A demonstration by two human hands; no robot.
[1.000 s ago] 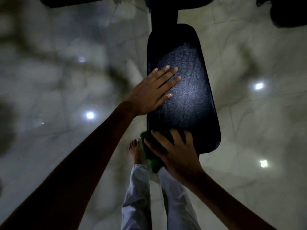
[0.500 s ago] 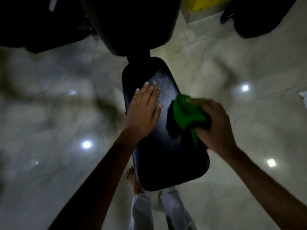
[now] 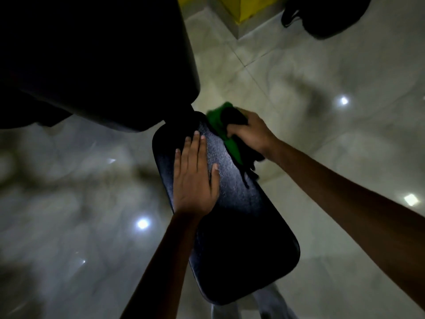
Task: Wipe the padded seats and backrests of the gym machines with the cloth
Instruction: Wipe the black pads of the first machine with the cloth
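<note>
A long black padded seat [image 3: 239,217] runs from the centre of the view toward the lower right. My left hand [image 3: 195,178] lies flat on its upper left part, fingers straight and together. My right hand [image 3: 250,132] grips a bunched green cloth [image 3: 220,125] at the seat's far right edge, close to where the seat meets the large black backrest pad [image 3: 99,63]. Part of the cloth is hidden under my fingers and hangs over the seat's side.
Glossy pale tiled floor [image 3: 322,72] surrounds the bench, with bright light reflections. A yellow-painted block [image 3: 243,8] stands at the top centre. A dark rounded object [image 3: 322,14] sits at the top right. Light trouser legs [image 3: 271,305] show below the seat's near end.
My right hand carried the green cloth from the seat's near end up along its right side to the far end. My left hand stayed flat on the seat. The view tilted toward the backrest.
</note>
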